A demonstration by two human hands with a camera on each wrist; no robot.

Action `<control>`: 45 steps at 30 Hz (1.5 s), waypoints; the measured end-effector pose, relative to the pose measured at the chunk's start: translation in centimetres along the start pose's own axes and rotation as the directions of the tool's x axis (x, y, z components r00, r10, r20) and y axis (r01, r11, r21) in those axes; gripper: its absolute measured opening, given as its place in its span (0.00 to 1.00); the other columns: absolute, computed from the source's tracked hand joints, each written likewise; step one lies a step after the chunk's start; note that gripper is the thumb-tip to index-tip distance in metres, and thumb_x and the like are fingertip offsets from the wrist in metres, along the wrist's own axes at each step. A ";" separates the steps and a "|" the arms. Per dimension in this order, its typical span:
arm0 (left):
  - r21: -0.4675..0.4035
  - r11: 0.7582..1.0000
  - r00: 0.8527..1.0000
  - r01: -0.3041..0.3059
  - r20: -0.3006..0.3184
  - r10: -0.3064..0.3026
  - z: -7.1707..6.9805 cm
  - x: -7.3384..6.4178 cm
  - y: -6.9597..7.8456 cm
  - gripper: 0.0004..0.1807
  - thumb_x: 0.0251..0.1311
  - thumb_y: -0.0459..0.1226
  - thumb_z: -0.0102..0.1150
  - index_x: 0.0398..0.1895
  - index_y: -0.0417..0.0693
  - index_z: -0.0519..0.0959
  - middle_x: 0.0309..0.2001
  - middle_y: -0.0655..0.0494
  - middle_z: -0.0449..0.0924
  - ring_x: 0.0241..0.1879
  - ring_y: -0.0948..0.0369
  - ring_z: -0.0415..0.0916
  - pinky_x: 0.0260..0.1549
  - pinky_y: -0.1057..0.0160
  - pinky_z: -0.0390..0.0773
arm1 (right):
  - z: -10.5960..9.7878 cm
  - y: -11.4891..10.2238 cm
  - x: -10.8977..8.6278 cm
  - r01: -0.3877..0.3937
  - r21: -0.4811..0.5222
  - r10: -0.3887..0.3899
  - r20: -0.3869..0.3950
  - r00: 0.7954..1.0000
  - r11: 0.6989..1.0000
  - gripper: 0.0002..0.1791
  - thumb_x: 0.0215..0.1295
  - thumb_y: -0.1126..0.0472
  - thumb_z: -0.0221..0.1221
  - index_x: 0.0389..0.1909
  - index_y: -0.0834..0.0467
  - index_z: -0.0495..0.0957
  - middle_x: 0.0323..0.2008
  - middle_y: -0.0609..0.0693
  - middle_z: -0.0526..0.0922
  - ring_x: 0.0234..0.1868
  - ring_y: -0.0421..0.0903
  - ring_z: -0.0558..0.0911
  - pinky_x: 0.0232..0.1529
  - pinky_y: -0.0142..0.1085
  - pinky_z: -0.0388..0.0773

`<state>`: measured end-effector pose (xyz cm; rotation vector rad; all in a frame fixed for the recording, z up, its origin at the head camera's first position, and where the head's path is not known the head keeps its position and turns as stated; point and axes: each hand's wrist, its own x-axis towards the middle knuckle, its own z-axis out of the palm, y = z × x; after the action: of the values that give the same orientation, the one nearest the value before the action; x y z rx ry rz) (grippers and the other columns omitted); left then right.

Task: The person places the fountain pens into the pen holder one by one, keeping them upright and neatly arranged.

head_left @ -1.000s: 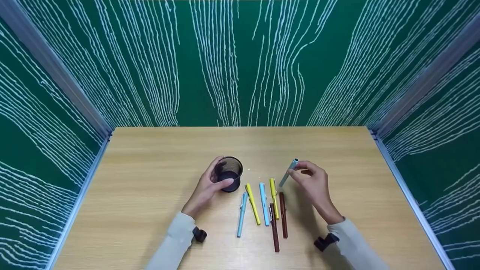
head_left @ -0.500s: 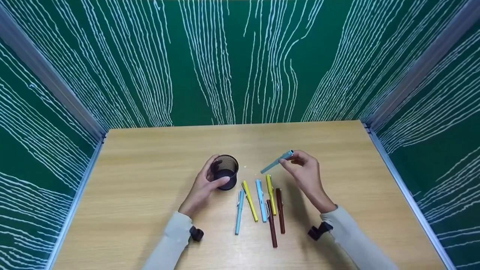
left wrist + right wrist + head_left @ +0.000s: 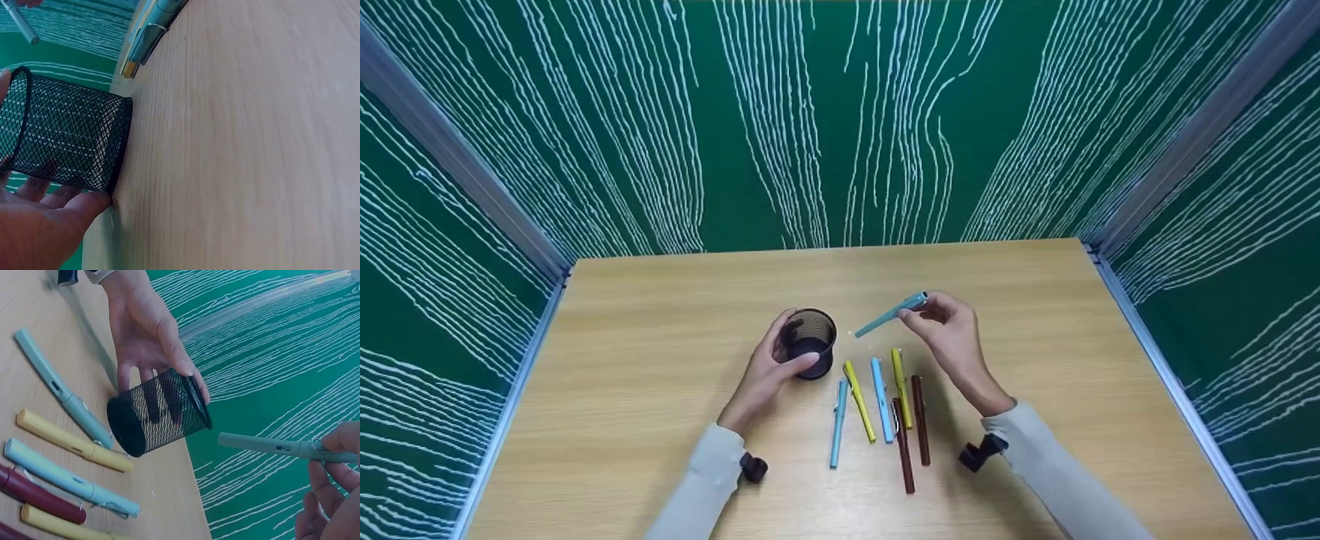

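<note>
My left hand (image 3: 761, 379) holds a black mesh pen cup (image 3: 813, 324) around its side, thumb near the rim. The cup stands upright on the table with its mouth up, and no pen shows inside it. Between thumb and fingertips, my right hand (image 3: 955, 345) pinches a teal pen (image 3: 885, 318) in the air to the right of the cup. The pen slants, its lower end pointing left toward the cup. In the right wrist view that end of the teal pen (image 3: 256, 443) is just off the cup's rim, apart from it.
On the wooden table (image 3: 675, 315) in front of the cup lie two blue pens (image 3: 838, 427), two yellow pens (image 3: 861, 405) and two dark red pens (image 3: 922, 424). One dark red pen lies close against a yellow one. Green panels with white lines (image 3: 765, 135) enclose the table's back and sides.
My right hand has moved left with the teal pen, toward the cup. The pen has tipped from steep to flatter. My left hand keeps its hold on the cup; the view shifts slightly.
</note>
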<state>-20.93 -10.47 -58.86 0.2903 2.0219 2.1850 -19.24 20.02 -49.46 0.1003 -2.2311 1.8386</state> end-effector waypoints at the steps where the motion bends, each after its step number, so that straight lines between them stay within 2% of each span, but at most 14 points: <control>1: -0.001 1.000 1.000 0.000 0.000 0.000 0.0 0.0 0.0 0.50 0.67 0.33 0.76 0.88 0.50 0.59 0.83 0.43 0.65 0.82 0.44 0.62 0.82 0.42 0.58 | 0.1 -0.1 0.0 0.002 0.007 -0.002 0.003 1.000 1.000 0.04 0.71 0.68 0.72 0.44 0.63 0.89 0.41 0.54 0.88 0.46 0.56 0.86 0.48 0.35 0.84; 5: 0.014 1.000 1.000 -0.001 -0.002 0.001 -0.1 0.0 0.1 0.51 0.67 0.34 0.77 0.88 0.49 0.59 0.83 0.43 0.64 0.82 0.44 0.61 0.82 0.42 0.57 | 0.7 -0.3 0.1 0.005 0.031 -0.005 0.021 1.000 0.999 0.04 0.72 0.68 0.71 0.44 0.62 0.88 0.42 0.55 0.88 0.48 0.62 0.85 0.48 0.36 0.84; 7: 0.022 1.000 1.000 -0.002 0.000 0.002 -0.1 0.0 0.1 0.51 0.67 0.34 0.77 0.88 0.49 0.59 0.83 0.43 0.64 0.83 0.45 0.61 0.83 0.43 0.57 | 0.9 -0.5 0.1 0.002 0.040 -0.003 0.030 1.000 0.999 0.05 0.72 0.67 0.71 0.45 0.62 0.88 0.42 0.55 0.88 0.49 0.62 0.85 0.49 0.36 0.84; 17: 0.032 0.999 1.000 -0.013 0.004 0.013 -0.2 0.0 -0.2 0.49 0.67 0.34 0.76 0.88 0.51 0.60 0.83 0.43 0.65 0.82 0.45 0.61 0.83 0.44 0.56 | 2.8 -0.2 0.0 -0.004 0.038 0.002 0.046 0.999 0.999 0.04 0.73 0.66 0.71 0.45 0.61 0.89 0.42 0.53 0.88 0.46 0.53 0.85 0.49 0.37 0.82; 22: 0.058 0.998 1.000 -0.010 -0.001 0.010 -0.3 0.0 -0.2 0.49 0.68 0.36 0.76 0.88 0.51 0.60 0.83 0.46 0.65 0.83 0.48 0.60 0.83 0.46 0.56 | 3.8 0.3 -0.1 -0.024 0.077 0.019 0.064 0.998 0.997 0.04 0.72 0.68 0.70 0.44 0.63 0.88 0.42 0.55 0.88 0.46 0.55 0.85 0.47 0.35 0.83; 26: 0.041 0.999 1.000 -0.014 0.010 0.014 -0.2 0.0 -0.2 0.49 0.69 0.35 0.76 0.89 0.51 0.59 0.84 0.47 0.65 0.84 0.50 0.59 0.83 0.47 0.56 | 4.6 0.7 -0.4 -0.038 0.096 0.032 0.069 0.997 0.995 0.04 0.70 0.69 0.70 0.43 0.64 0.89 0.42 0.57 0.88 0.45 0.58 0.86 0.45 0.35 0.83; 29: 0.015 1.000 1.000 -0.018 0.015 0.018 -0.1 0.0 -0.2 0.49 0.69 0.33 0.75 0.89 0.51 0.59 0.84 0.47 0.64 0.84 0.50 0.58 0.84 0.47 0.55 | 5.2 1.0 -0.7 -0.052 0.077 0.046 0.075 0.996 0.996 0.05 0.69 0.68 0.71 0.43 0.62 0.89 0.43 0.56 0.88 0.45 0.56 0.85 0.46 0.35 0.83; 32: 0.031 0.999 1.000 -0.010 0.004 0.009 -0.1 0.0 -0.1 0.50 0.68 0.35 0.76 0.89 0.53 0.59 0.84 0.49 0.63 0.85 0.51 0.57 0.84 0.47 0.54 | 5.7 1.4 -1.0 -0.061 0.049 0.057 0.082 0.995 0.997 0.05 0.69 0.67 0.73 0.44 0.60 0.89 0.43 0.53 0.88 0.45 0.53 0.84 0.47 0.36 0.82; 38: 0.058 0.998 1.000 0.002 0.001 -0.002 -0.2 -0.1 -0.2 0.51 0.67 0.39 0.78 0.89 0.54 0.58 0.85 0.50 0.62 0.85 0.50 0.56 0.84 0.45 0.53 | 6.8 2.2 -1.2 -0.038 0.029 0.036 0.082 0.996 0.999 0.05 0.68 0.67 0.74 0.43 0.60 0.90 0.42 0.51 0.89 0.47 0.53 0.84 0.52 0.40 0.81; 41: 0.049 0.999 1.000 -0.002 0.000 0.002 -0.2 0.0 -0.2 0.52 0.67 0.38 0.77 0.89 0.53 0.58 0.85 0.49 0.63 0.85 0.50 0.57 0.84 0.44 0.53 | 7.2 2.5 -1.3 -0.005 0.010 0.004 0.083 0.997 1.000 0.05 0.68 0.67 0.74 0.43 0.59 0.90 0.42 0.50 0.90 0.49 0.53 0.84 0.57 0.45 0.81; 45: 0.042 0.999 1.000 -0.008 0.000 0.008 -0.1 0.1 -0.3 0.52 0.68 0.36 0.77 0.89 0.50 0.57 0.85 0.48 0.63 0.85 0.50 0.57 0.84 0.44 0.52 | 7.6 2.9 -1.3 0.033 -0.020 -0.031 0.090 0.995 0.999 0.06 0.67 0.67 0.74 0.43 0.58 0.91 0.43 0.49 0.91 0.50 0.50 0.85 0.59 0.51 0.81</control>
<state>-21.01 -10.49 -59.17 0.3030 2.0731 2.1490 -19.72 13.07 -53.87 0.2179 -2.2941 1.8273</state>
